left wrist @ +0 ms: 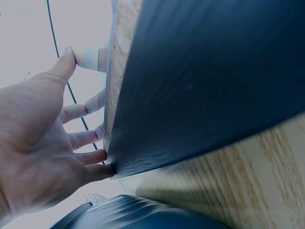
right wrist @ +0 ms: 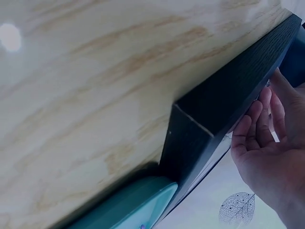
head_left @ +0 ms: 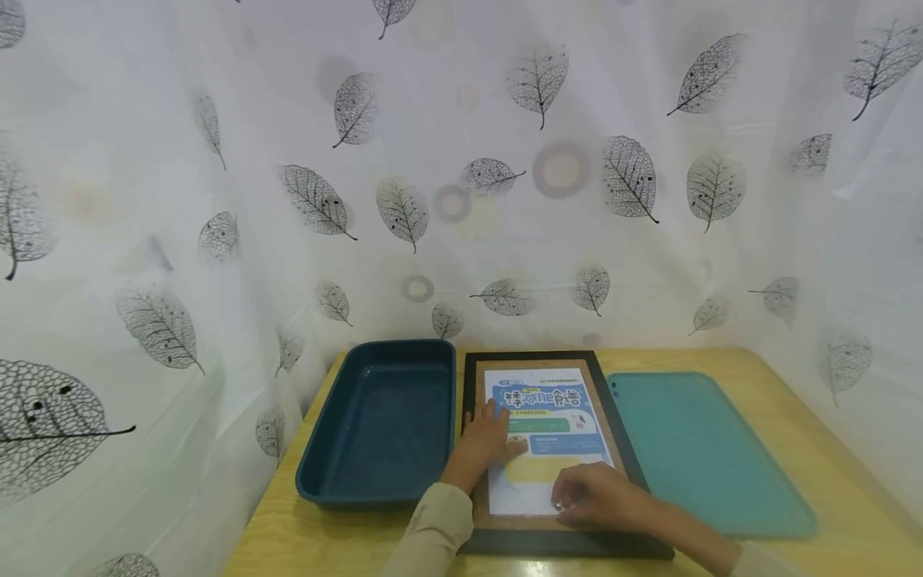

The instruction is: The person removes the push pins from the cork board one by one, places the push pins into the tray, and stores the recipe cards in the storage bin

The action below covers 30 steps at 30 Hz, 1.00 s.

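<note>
A framed cork board with a black frame lies on the table. On it is a printed paper sheet with a blue heading, Chinese characters and coloured blocks. My left hand rests with spread fingers on the sheet's left side; the left wrist view shows the same hand beside the black frame edge. At the sheet's lower edge, my right hand pinches a small shiny piece, mostly hidden by the fingertips. In the right wrist view, that hand's fingers are curled close over the board.
A deep dark-blue tray stands left of the board. To the right lies a flat teal tray, close to the frame. Behind the wooden table hangs a white curtain printed with leaves.
</note>
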Each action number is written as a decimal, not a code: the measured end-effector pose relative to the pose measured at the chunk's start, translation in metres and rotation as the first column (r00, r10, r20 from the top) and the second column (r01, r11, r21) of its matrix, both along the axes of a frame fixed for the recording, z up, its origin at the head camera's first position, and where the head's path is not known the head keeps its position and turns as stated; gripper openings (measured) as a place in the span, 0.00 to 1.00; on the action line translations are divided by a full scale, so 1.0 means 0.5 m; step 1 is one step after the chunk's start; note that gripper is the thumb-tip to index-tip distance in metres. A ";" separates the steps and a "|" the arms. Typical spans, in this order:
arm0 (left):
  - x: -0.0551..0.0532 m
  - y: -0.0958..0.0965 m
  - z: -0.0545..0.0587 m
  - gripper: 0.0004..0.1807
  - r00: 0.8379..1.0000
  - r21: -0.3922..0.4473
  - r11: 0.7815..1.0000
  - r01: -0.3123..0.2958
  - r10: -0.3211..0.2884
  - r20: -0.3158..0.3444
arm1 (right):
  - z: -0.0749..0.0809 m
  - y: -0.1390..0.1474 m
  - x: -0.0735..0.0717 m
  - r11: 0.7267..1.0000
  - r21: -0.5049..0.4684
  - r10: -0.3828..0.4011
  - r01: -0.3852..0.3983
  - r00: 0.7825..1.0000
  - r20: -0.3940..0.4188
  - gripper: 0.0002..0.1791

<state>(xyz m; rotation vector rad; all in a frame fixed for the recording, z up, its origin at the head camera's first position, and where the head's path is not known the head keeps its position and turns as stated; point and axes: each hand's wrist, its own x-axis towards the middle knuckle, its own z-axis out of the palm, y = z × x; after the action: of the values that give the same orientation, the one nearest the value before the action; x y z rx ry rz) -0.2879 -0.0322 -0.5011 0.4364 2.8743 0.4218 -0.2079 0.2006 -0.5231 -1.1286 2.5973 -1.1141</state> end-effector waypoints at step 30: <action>-0.002 0.000 -0.003 0.45 1.000 -0.018 1.000 0.000 0.000 -0.014 | -0.014 0.005 -0.001 0.994 -0.067 0.082 -0.089 0.992 -0.093 0.05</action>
<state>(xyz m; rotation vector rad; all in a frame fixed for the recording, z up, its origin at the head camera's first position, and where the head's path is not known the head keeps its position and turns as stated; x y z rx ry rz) -0.2891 -0.0321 -0.5025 0.4377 2.8891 0.3948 -0.2086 0.2031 -0.5301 -1.3215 2.5658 -1.1720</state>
